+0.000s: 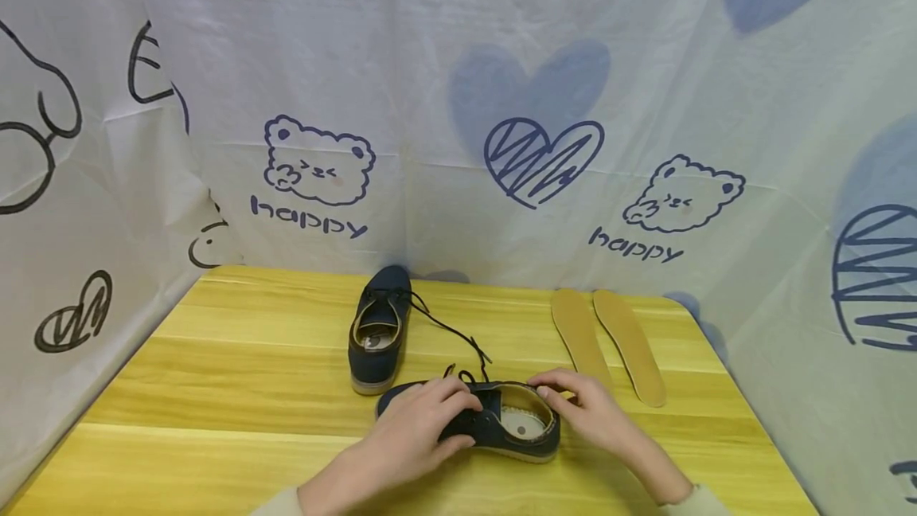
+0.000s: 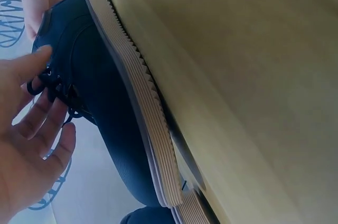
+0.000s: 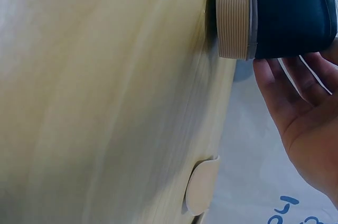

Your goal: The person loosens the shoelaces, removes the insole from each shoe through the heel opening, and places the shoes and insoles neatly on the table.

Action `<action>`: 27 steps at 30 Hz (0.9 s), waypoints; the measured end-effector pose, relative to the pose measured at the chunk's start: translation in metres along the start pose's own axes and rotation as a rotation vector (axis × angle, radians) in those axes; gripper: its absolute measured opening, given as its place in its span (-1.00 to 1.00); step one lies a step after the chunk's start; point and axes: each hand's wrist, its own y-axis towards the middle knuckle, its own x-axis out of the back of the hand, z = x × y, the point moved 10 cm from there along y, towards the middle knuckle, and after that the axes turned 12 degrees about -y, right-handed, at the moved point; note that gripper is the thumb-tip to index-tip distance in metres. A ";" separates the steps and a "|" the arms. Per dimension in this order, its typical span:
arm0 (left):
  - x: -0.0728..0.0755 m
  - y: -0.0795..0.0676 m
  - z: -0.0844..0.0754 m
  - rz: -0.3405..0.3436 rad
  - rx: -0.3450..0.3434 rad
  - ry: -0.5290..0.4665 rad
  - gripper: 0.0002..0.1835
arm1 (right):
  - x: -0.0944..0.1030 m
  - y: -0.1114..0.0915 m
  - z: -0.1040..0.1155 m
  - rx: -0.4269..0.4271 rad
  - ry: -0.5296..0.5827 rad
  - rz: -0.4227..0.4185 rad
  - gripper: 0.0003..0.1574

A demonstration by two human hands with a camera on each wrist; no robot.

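A dark blue lace-up shoe [image 1: 494, 432] lies sideways near the table's front, its toe to the left and its opening upward. My left hand [image 1: 423, 424] holds it about the lace area, thumb on the near side. In the left wrist view, dark laces [image 2: 66, 97] show by the fingers. My right hand [image 1: 591, 412] grips the heel collar at the shoe's right end. From the right wrist view, fingers [image 3: 274, 84] touch the back of the heel above the tan ridged sole [image 3: 233, 15]. A pale insole lining [image 1: 521, 423] shows inside the shoe.
The matching shoe [image 1: 378, 333] stands behind on the left, toe away, with a long dark lace [image 1: 454, 330] trailing right. Two tan insoles [image 1: 580, 333] [image 1: 630, 349] lie at the back right. A printed white cloth [image 1: 430, 102] hangs behind the wooden table [image 1: 236, 388].
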 end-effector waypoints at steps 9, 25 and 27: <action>-0.002 0.007 0.000 0.015 -0.019 0.026 -0.58 | 0.002 -0.003 0.002 0.006 0.004 0.002 -0.69; -0.002 0.020 0.007 0.022 -0.037 0.077 -0.58 | 0.006 -0.022 0.005 -0.031 0.004 -0.023 -0.71; -0.002 0.021 0.008 0.026 -0.029 0.082 -0.58 | 0.006 -0.024 0.005 -0.047 0.045 -0.030 -0.70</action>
